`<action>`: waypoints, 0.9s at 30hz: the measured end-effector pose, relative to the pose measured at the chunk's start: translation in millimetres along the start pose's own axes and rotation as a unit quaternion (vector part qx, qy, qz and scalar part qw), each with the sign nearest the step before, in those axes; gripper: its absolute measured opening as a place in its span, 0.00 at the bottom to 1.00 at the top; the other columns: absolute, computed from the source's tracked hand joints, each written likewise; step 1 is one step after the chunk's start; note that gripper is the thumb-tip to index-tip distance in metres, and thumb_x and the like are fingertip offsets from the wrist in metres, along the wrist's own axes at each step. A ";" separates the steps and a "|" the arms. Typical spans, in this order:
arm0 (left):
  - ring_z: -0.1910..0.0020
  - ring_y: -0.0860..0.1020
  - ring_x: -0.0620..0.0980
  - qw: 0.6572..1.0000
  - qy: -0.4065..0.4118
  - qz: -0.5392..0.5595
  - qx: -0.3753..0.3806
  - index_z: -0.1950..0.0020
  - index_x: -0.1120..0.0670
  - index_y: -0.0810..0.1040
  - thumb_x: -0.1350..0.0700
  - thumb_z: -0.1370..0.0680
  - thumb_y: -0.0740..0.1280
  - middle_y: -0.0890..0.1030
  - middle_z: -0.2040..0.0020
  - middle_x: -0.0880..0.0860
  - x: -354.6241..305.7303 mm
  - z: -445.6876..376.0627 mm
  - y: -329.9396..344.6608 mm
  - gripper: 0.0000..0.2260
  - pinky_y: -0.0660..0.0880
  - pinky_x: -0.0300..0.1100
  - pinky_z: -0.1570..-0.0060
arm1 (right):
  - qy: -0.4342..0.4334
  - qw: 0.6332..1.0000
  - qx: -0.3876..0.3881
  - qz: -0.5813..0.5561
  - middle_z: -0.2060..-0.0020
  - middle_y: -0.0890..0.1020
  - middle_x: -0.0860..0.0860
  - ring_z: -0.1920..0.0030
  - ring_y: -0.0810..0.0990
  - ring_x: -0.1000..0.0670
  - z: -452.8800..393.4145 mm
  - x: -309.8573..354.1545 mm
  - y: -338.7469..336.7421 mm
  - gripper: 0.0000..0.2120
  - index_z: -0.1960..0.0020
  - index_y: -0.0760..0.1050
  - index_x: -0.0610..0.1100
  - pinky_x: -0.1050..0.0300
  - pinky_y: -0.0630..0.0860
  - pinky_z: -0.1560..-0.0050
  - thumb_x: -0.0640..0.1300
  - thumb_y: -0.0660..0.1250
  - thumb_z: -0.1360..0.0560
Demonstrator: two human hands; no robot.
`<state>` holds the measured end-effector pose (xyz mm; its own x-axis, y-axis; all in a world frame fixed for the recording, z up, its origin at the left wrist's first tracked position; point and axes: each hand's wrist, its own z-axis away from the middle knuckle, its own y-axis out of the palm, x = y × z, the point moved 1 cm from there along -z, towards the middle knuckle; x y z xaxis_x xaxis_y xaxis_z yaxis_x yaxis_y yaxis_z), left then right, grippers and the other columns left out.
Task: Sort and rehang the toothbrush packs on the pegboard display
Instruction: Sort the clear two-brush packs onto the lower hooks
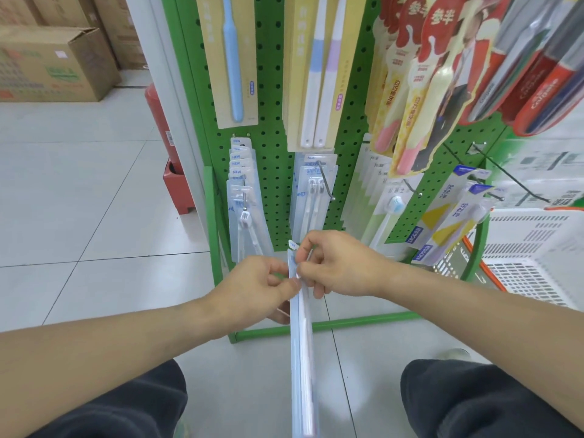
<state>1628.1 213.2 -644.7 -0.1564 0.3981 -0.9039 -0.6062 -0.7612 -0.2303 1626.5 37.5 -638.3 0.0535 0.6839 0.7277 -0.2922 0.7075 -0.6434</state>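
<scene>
Green pegboard [271, 90] fills the view, hung with rows of toothbrush packs, and the person crouches right in front of it, dark trousers at the bottom edge. Both hands meet low before the board on a slim clear toothbrush pack [301, 358], held edge-on so it runs down toward the knees. Left hand [256, 289] pinches the pack near its top, thumb and fingers clamped on the plastic edge. Right hand [338, 267] grips the same top end from the other side, fingers curled round the hang tab. Just above them a bare metal hook [325, 181] sticks out in front of a few matching clear packs [311, 197]. To the left another peg carries a fuller stack of clear packs [243, 197]. Off to the right a white basket [534, 254] sits on the tiled floor [94, 200], and cardboard boxes [53, 64] stand at far left.
</scene>
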 end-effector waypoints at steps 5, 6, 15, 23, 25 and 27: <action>0.64 0.85 0.49 0.999 -0.024 -0.041 0.022 0.48 0.67 0.80 0.58 0.16 0.63 0.86 0.55 0.63 1.8 2.0 0.2 0.12 0.80 0.39 0.67 | 0.023 0.999 -0.011 -0.038 0.67 0.83 0.46 0.71 0.82 0.47 -1.3 -3.6 7.5 0.02 0.51 0.73 0.41 0.50 0.79 0.65 0.41 0.63 0.21; 0.66 0.84 0.47 0.998 -0.018 -0.061 0.012 0.47 0.69 0.79 0.58 0.16 0.63 0.85 0.58 0.62 3.3 1.4 -1.4 0.13 0.80 0.39 0.67 | 0.024 0.998 -0.006 -0.053 0.67 0.83 0.45 0.72 0.81 0.47 -1.0 -3.6 8.0 0.03 0.51 0.72 0.41 0.52 0.79 0.66 0.40 0.63 0.21; 0.67 0.78 0.54 0.982 0.049 -0.181 -0.015 0.49 0.52 0.79 0.57 0.19 0.65 0.80 0.67 0.51 17.3 1.2 -2.0 0.04 0.82 0.57 0.56 | -0.002 0.980 0.132 -0.150 0.61 0.84 0.40 0.58 0.86 0.39 4.2 -12.7 -5.6 0.14 0.45 0.69 0.41 0.49 0.83 0.55 0.37 0.74 0.23; 0.62 0.84 0.45 0.978 0.069 -0.198 -0.014 0.44 0.49 0.77 0.59 0.22 0.68 0.85 0.51 0.48 17.7 3.9 -1.7 0.09 0.82 0.52 0.53 | -0.023 0.984 0.113 -0.136 0.62 0.84 0.41 0.60 0.84 0.41 5.2 -14.3 -6.4 0.19 0.45 0.69 0.42 0.46 0.82 0.54 0.29 0.75 0.27; 0.59 0.84 0.52 0.981 0.066 -0.180 -0.010 0.44 0.49 0.76 0.59 0.22 0.68 0.85 0.53 0.51 17.9 3.5 -1.6 0.08 0.82 0.56 0.53 | -0.027 0.986 0.099 -0.130 0.62 0.84 0.42 0.62 0.84 0.43 5.5 -14.4 -6.4 0.20 0.46 0.69 0.42 0.47 0.81 0.55 0.30 0.76 0.28; 0.59 0.83 0.56 0.989 0.050 -0.137 -0.001 0.44 0.50 0.75 0.62 0.20 0.67 0.86 0.54 0.57 17.6 1.9 -1.4 0.08 0.81 0.57 0.52 | -0.038 0.991 0.073 -0.104 0.63 0.85 0.43 0.65 0.84 0.46 5.3 -12.9 -6.4 0.19 0.46 0.71 0.44 0.49 0.80 0.57 0.34 0.78 0.28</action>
<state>1624.7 222.3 -659.6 0.0912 0.5379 -0.8381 -0.6134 -0.6326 -0.4728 1622.6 23.3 -642.3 0.0576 0.5059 0.8606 -0.4181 0.7951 -0.4394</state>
